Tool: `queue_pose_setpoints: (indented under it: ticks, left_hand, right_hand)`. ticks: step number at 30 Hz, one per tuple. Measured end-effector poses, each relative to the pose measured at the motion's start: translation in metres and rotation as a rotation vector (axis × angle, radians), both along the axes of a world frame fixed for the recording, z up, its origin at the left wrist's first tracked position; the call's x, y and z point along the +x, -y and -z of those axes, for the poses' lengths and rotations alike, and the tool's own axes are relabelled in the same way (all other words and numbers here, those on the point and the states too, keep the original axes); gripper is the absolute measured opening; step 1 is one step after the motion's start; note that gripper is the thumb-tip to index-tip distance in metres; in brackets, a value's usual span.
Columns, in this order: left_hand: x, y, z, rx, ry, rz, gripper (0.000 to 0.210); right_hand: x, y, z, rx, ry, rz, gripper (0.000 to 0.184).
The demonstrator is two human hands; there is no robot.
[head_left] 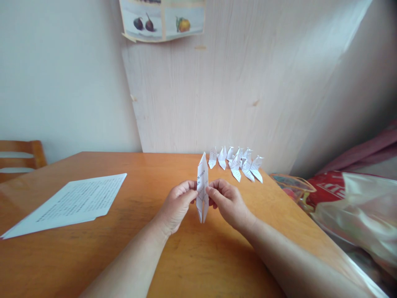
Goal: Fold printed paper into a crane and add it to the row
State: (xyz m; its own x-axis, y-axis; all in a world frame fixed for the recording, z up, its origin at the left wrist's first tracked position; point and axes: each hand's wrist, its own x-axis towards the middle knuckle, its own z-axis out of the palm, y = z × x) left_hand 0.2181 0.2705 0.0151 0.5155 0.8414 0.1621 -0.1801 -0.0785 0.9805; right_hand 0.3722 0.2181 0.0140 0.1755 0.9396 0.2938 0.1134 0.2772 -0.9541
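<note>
A narrow diamond of folded white paper (202, 182) with printed text stands upright between my hands, above the table. Its top comes to a point, and its lower end is split into two thin legs. My left hand (180, 203) pinches the left edge between thumb and fingers. On the opposite edge, my right hand (228, 200) pinches it in the same way, thumb facing me. The fingers behind the paper are partly hidden. Several finished folded paper cranes (235, 163) stand grouped beyond my right hand near the table's far edge.
On the left of the wooden table (130, 256) lies a stack of printed sheets (77, 203). A chair (37, 153) stands at the far left. Bags (356, 198) and an orange-rimmed item (294, 182) crowd the right edge. A fruit poster (164, 20) hangs on the wall panel behind.
</note>
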Motion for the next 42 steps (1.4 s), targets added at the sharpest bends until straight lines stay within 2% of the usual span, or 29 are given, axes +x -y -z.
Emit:
queue_pose_setpoints:
  ticks: [6, 12, 16, 22, 27, 31, 35, 42]
  left_hand:
    - [0.0020, -0.0004, 0.0015, -0.011, -0.035, -0.059, 0.015]
    - [0.0027, -0.0003, 0.0028, -0.066, 0.029, -0.047, 0.021]
    - [0.0006, -0.0028, 0.0017, -0.115, 0.061, -0.096, 0.011]
    - [-0.0015, -0.0068, 0.0011, -0.260, 0.214, -0.023, 0.005]
    - [-0.0020, -0.0048, 0.0003, -0.300, 0.235, 0.084, 0.008]
    - [-0.0017, -0.0046, 0.0009, -0.280, 0.217, 0.107, 0.010]
    - [-0.0007, -0.0050, 0.0036, -0.273, 0.202, 0.080, 0.008]
    - [0.0004, -0.0009, 0.0018, -0.241, 0.157, 0.040, 0.005]
  right_hand:
    - [0.0009, -0.0016, 0.0045, 0.002, 0.028, -0.014, 0.026]
    - [-0.0001, 0.0010, 0.0066, 0.022, 0.079, -0.038, 0.026]
    - [0.0002, 0.0031, 0.0035, 0.046, 0.084, -0.032, 0.027]
    - [0.0014, 0.0010, -0.0018, 0.039, 0.041, 0.055, 0.023]
    - [0.0024, -0.0008, -0.0018, -0.116, -0.095, -0.058, 0.024]
    - [0.0041, -0.0012, 0.0010, -0.185, -0.180, -0.161, 0.024]
    - [0.0033, -0.0015, 0.0008, -0.145, -0.221, -0.168, 0.025]
    - [-0.0013, -0.0052, 0.0052, -0.022, -0.177, -0.089, 0.028]
